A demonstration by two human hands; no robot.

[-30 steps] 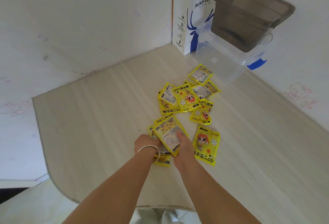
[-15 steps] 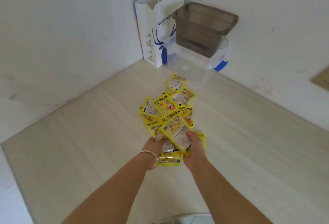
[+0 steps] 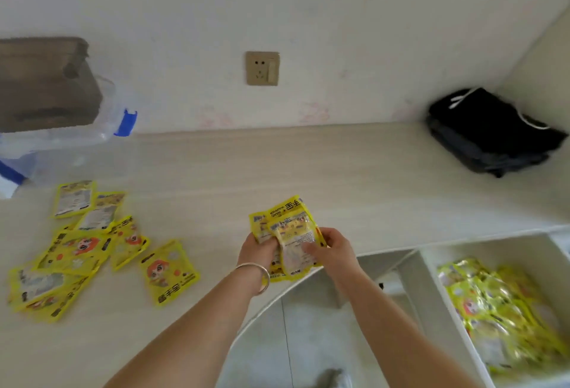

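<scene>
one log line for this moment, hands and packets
left hand: grips packet stack | right hand: grips same stack | loose packets: scattered on table | white bin: holds more packets

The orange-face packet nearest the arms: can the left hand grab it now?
Probably not yet: bare table leaves the way to that packet free, but the left hand grips the stack of packets.

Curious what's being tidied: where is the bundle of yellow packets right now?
Head view, centre: the bundle of yellow packets is gripped by the left hand and right hand over the near edge of the table, left of the white bin.
</scene>
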